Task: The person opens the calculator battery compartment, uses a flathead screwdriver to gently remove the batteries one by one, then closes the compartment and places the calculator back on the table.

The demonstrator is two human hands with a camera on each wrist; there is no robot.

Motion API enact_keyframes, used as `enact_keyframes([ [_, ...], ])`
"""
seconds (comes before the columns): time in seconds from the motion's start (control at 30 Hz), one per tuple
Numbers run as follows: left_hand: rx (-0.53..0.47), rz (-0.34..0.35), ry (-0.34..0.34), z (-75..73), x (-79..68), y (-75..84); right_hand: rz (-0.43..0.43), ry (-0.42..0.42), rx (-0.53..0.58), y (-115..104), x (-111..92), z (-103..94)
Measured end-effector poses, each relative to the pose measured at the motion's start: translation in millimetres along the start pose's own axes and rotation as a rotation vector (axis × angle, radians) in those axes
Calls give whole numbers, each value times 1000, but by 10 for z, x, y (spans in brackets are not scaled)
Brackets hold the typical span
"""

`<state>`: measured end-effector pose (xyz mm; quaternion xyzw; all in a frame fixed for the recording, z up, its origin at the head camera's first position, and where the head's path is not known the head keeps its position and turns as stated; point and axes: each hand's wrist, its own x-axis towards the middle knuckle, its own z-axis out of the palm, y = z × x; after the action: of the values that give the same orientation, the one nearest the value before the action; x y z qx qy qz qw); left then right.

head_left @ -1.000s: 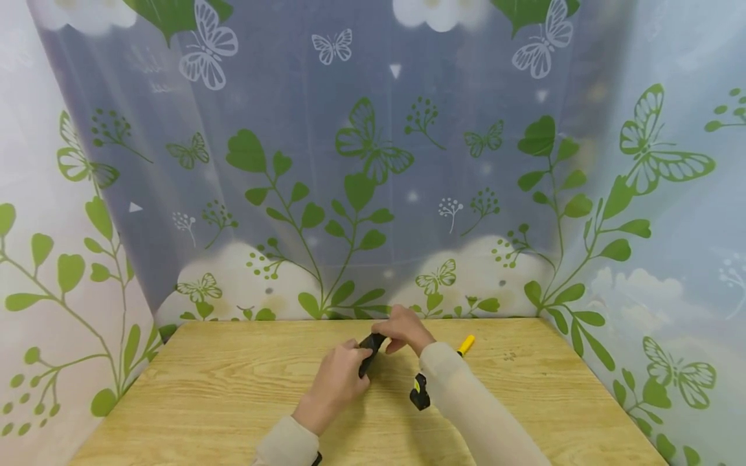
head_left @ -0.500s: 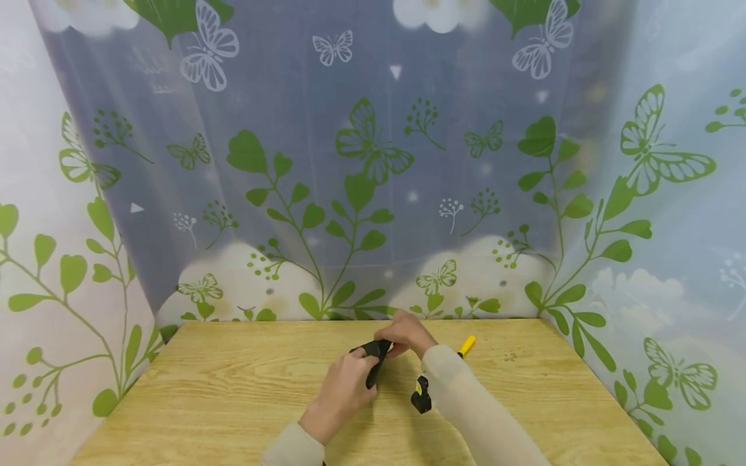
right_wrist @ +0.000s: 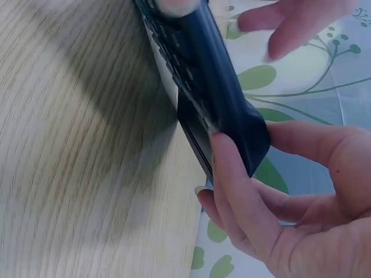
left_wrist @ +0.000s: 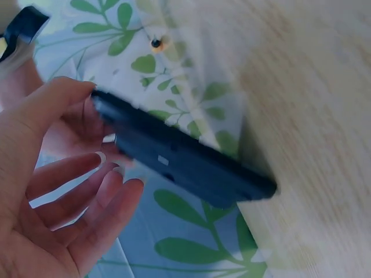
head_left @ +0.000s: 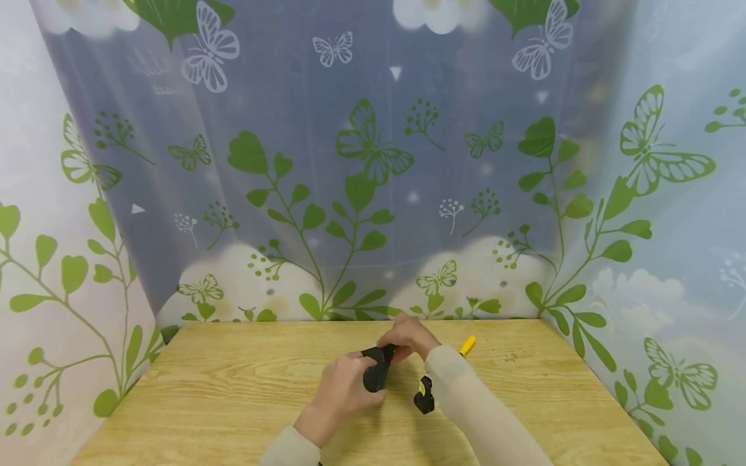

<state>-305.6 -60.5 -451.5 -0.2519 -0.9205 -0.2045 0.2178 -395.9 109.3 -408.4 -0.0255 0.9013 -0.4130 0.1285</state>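
Observation:
Over the table, a black calculator [head_left: 376, 370] with rows of keys stands tilted on edge; its back shows a small white mark in the left wrist view. My right hand [right_wrist: 307, 191] pinches one end, its thumb and fingers on opposite sides. My left hand [left_wrist: 75, 168] is at the other end: its thumb touches the calculator's edge, while the other fingers are spread behind with a gap to the back. The head view shows that left hand nearer to me. Beneath my right sleeve lies a small black-and-yellow item [head_left: 424, 395], its kind unclear, which may be on the wrist.
A yellow-handled tool [head_left: 468, 345], its other end hidden by the right sleeve, lies on the wooden table [head_left: 245, 375]. Behind the table's back edge hangs a curtain [head_left: 291, 194] printed with leaves and butterflies.
The calculator has turned in my hands, so a broader face shows to the head camera, and it has come slightly nearer. My left hand has shifted a little to the right; my right hand hardly moved.

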Motion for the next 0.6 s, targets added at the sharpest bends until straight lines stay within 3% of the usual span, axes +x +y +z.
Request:
enact_keyframes([
  [0.2, -85, -69, 11, -113, 3, -89, 9, -93, -22, 66, -10, -54],
  [0.37, -60, -123, 32, -177, 2, -187, 0, -157, -35, 133, -14, -70],
  [0.6, -113, -230, -6, -182, 1, -336, -15, -192, -6, 210, -30, -59],
])
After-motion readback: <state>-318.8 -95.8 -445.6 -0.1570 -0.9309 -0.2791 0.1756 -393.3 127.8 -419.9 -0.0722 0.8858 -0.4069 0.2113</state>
